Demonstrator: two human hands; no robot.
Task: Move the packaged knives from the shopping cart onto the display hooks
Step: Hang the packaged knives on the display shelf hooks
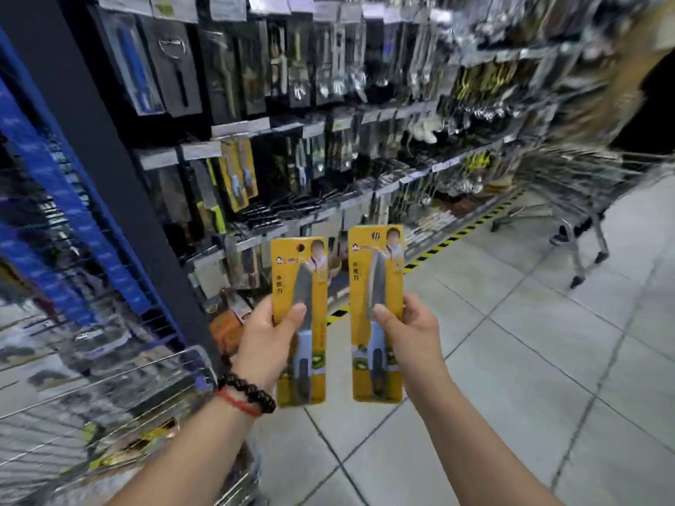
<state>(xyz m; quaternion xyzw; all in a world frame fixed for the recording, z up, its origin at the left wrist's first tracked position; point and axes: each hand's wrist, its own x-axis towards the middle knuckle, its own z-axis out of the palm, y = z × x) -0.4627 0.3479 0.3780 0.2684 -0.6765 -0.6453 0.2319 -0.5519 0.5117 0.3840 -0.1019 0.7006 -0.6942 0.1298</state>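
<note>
Yellow card packaging is noted on 2 knife packs, each held upright with its long axis near vertical and the hang hole at the top. The left pack [300, 319] is pinched at mid-height by the left hand [268, 345], thumb closed across the front face and fingers hidden behind. The right pack [377, 312] is gripped likewise by the right hand [407, 332], thumb on the front. The packs are held side by side, apart, neither touching the other. The matching yellow packs already hung [239, 173] are observed on the display rack [255, 126], up and to the left of both hands and well apart from them; the left hand is judged the nearer. The hang holes point upward, away from the fingers, so each is judged free to meet a hook without regripping. The shopping cart [109, 403] stands at lower left, just beside the left forearm, with further yellow packs inside. A second cart [580, 199] stands down the aisle, clear of the path. Blur prevents individual hooks being made out.
</note>
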